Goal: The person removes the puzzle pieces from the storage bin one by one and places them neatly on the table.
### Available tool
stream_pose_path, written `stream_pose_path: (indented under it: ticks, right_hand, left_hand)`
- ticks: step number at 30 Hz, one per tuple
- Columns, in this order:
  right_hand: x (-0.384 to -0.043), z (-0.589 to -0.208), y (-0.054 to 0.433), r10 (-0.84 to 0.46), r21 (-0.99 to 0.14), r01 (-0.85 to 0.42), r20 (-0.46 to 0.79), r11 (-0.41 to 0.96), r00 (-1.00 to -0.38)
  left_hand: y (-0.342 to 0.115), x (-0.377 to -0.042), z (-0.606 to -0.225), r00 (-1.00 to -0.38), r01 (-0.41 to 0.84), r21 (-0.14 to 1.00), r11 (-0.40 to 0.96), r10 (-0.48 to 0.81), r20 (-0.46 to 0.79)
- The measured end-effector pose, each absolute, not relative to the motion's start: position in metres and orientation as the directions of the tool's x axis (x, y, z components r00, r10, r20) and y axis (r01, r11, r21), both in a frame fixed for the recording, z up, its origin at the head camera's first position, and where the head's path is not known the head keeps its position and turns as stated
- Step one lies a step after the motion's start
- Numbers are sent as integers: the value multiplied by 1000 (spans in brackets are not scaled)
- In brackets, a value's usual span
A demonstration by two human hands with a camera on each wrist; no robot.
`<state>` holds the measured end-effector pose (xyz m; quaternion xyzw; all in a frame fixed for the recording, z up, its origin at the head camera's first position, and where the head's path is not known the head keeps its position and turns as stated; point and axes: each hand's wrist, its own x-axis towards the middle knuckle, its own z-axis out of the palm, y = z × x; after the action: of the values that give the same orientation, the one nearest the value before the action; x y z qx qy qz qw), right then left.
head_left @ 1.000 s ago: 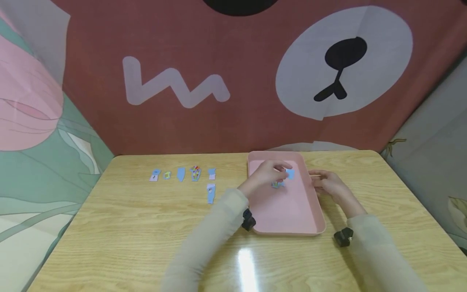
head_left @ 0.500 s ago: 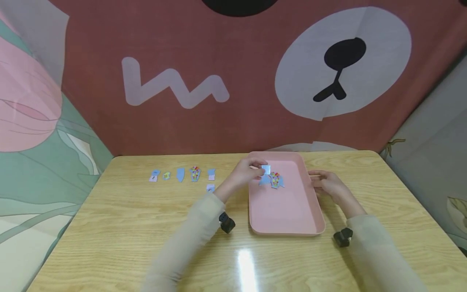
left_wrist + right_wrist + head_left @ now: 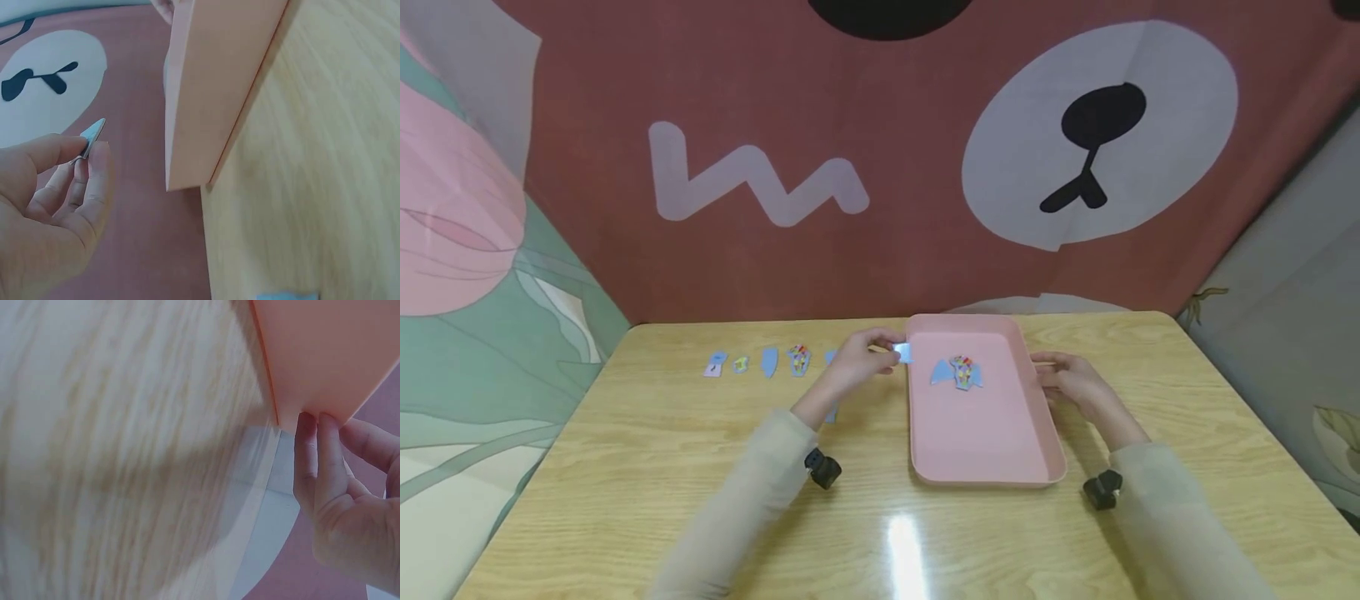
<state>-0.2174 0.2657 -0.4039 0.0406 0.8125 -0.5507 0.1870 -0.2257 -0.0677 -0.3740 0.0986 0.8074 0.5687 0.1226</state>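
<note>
Blue piece (image 3: 903, 352) has moved leftward.

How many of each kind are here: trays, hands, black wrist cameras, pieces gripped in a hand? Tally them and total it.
Trays: 1, pink tray
Hands: 2, left hand and right hand
Black wrist cameras: 2
Gripped pieces: 1, blue piece
Total: 6

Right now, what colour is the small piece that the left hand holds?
Light blue; the small piece shows best in the head view.
</note>
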Motion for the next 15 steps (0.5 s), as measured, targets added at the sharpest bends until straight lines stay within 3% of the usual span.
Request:
stream_pose_path:
  ticks: [15]
  right_hand:
    - [-217,-401,264,-144,-878,273,-352,394,-925]
  left_hand:
    - [-137,-218,-368,-966,-25,920,392,226,-122]
